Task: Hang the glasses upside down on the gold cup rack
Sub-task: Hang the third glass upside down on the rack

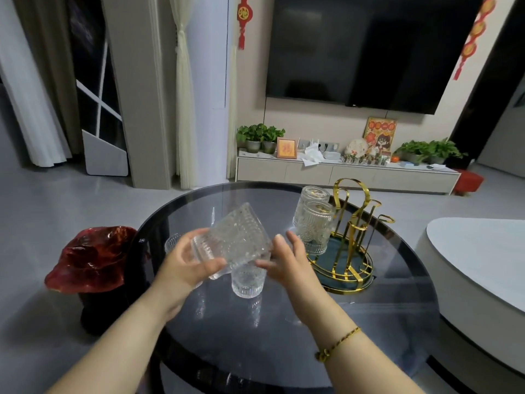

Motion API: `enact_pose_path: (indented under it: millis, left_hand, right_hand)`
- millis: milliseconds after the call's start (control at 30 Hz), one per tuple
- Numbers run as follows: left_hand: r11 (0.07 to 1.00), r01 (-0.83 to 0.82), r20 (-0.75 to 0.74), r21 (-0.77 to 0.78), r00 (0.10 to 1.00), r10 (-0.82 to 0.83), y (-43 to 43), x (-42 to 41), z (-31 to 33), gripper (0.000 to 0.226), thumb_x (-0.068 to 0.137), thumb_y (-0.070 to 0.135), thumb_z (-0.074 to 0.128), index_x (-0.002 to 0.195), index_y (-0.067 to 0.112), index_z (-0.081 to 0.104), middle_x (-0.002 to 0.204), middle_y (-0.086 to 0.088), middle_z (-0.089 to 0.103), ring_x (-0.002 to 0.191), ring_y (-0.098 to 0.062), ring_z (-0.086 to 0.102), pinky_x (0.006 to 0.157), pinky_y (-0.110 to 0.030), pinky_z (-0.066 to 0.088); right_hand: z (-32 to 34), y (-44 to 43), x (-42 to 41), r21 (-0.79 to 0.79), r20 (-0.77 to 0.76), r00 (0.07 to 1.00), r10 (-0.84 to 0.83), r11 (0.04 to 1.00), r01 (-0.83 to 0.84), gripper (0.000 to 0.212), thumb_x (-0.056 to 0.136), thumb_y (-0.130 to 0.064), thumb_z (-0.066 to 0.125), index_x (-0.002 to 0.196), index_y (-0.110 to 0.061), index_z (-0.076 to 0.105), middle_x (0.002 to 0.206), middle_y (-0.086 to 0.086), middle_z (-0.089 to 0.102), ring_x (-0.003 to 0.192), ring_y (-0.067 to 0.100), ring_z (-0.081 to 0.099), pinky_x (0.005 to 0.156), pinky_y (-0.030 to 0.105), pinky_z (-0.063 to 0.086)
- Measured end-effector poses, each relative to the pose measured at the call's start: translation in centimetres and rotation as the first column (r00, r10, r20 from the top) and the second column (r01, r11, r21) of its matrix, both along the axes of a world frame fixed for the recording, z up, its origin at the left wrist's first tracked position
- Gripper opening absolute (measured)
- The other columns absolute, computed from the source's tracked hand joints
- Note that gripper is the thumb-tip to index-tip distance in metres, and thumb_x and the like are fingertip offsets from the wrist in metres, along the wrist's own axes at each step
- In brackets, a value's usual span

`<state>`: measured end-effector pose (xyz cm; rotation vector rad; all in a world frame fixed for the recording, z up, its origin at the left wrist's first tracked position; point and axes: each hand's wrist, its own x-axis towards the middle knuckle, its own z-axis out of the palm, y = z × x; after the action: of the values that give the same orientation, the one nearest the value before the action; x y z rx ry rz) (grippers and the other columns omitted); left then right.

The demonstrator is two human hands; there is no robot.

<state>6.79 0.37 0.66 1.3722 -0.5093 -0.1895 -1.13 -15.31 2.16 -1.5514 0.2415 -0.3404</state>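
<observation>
**A ribbed glass held tilted over the dark table**

Both bare hands are up over the round dark smoked-glass table (284, 336), sharing one clear ribbed drinking glass (235, 237). The left hand (184, 268) wraps the glass near its open mouth, thumb in front and fingers curled behind, clamped on it. The right hand (287, 263) meets the other side with thumb and fingertips resting against the wall of the glass, its fingers spread rather than curled (how firmly it presses cannot be told). The glass is tilted, base pointing up and away, mouth down toward the left palm, clear of the tabletop.

Directly beneath it a second clear ribbed tumbler (247, 281) stands on the table, partly hidden by the held one. A further piece of clear glass (172, 242) shows behind the left hand, mostly covered.

To the right, the gold wire cup rack (352, 223) stands on its dark green oval tray with a gold rim (366, 275). Two clear embossed glasses (314, 220) hang upside down on the rack's near-left prongs, one behind the other; the remaining prongs are bare.

A gold chain bracelet (336, 344) circles the right wrist. Left of the table sits a bin lined with a crumpled red plastic bag (91, 260).
</observation>
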Motion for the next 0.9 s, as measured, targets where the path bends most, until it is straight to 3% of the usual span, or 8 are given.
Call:
enact_pose_path:
  millis: [133, 267, 433, 500, 633, 733, 800, 900]
  left_hand:
    - [0.964, -0.075, 0.205, 0.256, 0.979, 0.021, -0.4, 2.4, 4.1, 0.069, 0.028, 0.038, 0.085, 0.087, 0.044, 0.048, 0.107, 0.004, 0.057, 0.093, -0.008, 0.056, 0.076, -0.028, 0.046]
    - [0.903, -0.099, 0.320, 0.418, 0.946, -0.044, -2.5, 3.8, 6.9, 0.070, 0.023, 0.048, 0.079, 0.084, 0.048, 0.045, 0.115, -0.001, 0.056, 0.105, -0.018, 0.056, 0.095, -0.040, 0.044]
    - [0.831, -0.087, 0.403, 0.550, 0.898, -0.173, -6.1, 4.4, 9.3, 0.067, 0.030, 0.044, 0.086, 0.081, 0.054, 0.044, 0.101, 0.020, 0.051, 0.104, -0.014, 0.053, 0.089, -0.032, 0.041]
    - [0.811, -0.079, 0.424, 0.579, 0.879, -0.218, -7.9, 4.4, 10.0, 0.064, 0.037, 0.039, 0.086, 0.082, 0.053, 0.043, 0.100, 0.023, 0.049, 0.099, -0.011, 0.053, 0.082, -0.027, 0.041]
    - [0.755, -0.060, 0.451, 0.653, 0.832, -0.324, -11.1, 3.8, 11.1, 0.062, 0.041, 0.038, 0.084, 0.084, 0.050, 0.041, 0.097, 0.024, 0.046, 0.090, 0.004, 0.048, 0.068, -0.013, 0.036]
    - [0.709, -0.056, 0.458, 0.703, 0.799, -0.390, -13.1, 3.2, 11.2, 0.064, 0.046, 0.036, 0.082, 0.090, 0.049, 0.038, 0.094, 0.028, 0.040, 0.087, 0.007, 0.044, 0.066, -0.010, 0.033]
    - [0.697, -0.059, 0.458, 0.715, 0.792, -0.402, -14.2, 3.0, 10.9, 0.065, 0.048, 0.034, 0.082, 0.095, 0.047, 0.038, 0.092, 0.029, 0.039, 0.089, 0.001, 0.046, 0.066, -0.010, 0.034]
    - [0.678, -0.058, 0.453, 0.732, 0.786, -0.421, -15.2, 3.0, 10.4, 0.064, 0.049, 0.034, 0.082, 0.091, 0.051, 0.038, 0.092, 0.026, 0.040, 0.092, -0.005, 0.045, 0.066, -0.008, 0.032]
  right_hand:
    - [2.9, -5.0, 0.1, -0.269, 0.182, 0.916, -0.359, 0.878, 0.397, 0.053, 0.085, -0.038, 0.048, 0.129, -0.018, 0.028, 0.111, 0.007, 0.053, 0.099, 0.022, 0.054, 0.085, 0.035, 0.045]
    - [5.7, -11.1, 1.1, -0.523, 0.332, 0.807, -0.488, 0.617, 0.588, 0.034, 0.088, -0.015, 0.045, 0.120, -0.006, 0.042, 0.123, 0.017, 0.048, 0.114, 0.027, 0.043, 0.100, 0.039, 0.035]
    - [6.9, -16.5, 1.9, -0.755, 0.185, 0.883, -0.431, 0.513, 0.409, 0.037, 0.091, -0.011, 0.040, 0.128, -0.009, 0.039, 0.145, 0.011, 0.031, 0.134, 0.026, 0.025, 0.111, 0.039, 0.021]
    - [7.0, -18.1, 2.1, -0.790, 0.095, 0.924, -0.371, 0.537, 0.297, 0.034, 0.092, -0.011, 0.037, 0.124, -0.012, 0.045, 0.144, 0.008, 0.036, 0.131, 0.026, 0.032, 0.107, 0.038, 0.028]
    - [6.7, -19.4, 2.2, -0.844, -0.024, 0.947, -0.320, 0.515, 0.152, 0.042, 0.088, 0.002, 0.033, 0.120, -0.018, 0.051, 0.131, 0.011, 0.052, 0.107, 0.026, 0.053, 0.082, 0.030, 0.043]
    - [7.0, -20.1, 2.4, -0.904, 0.038, 0.961, -0.274, 0.401, 0.150, 0.063, 0.077, 0.017, 0.034, 0.125, -0.021, 0.045, 0.143, 0.008, 0.038, 0.121, 0.027, 0.045, 0.092, 0.034, 0.043]
    - [7.4, -20.8, 2.7, -0.920, 0.035, 0.962, -0.269, 0.368, 0.136, 0.061, 0.078, 0.017, 0.035, 0.125, -0.020, 0.045, 0.143, 0.007, 0.037, 0.124, 0.026, 0.042, 0.091, 0.030, 0.042]
    - [7.8, -21.8, 3.3, -0.862, -0.055, 0.964, -0.260, 0.499, 0.085, 0.037, 0.087, 0.000, 0.041, 0.121, -0.014, 0.049, 0.125, 0.014, 0.056, 0.101, 0.023, 0.055, 0.080, 0.027, 0.044]
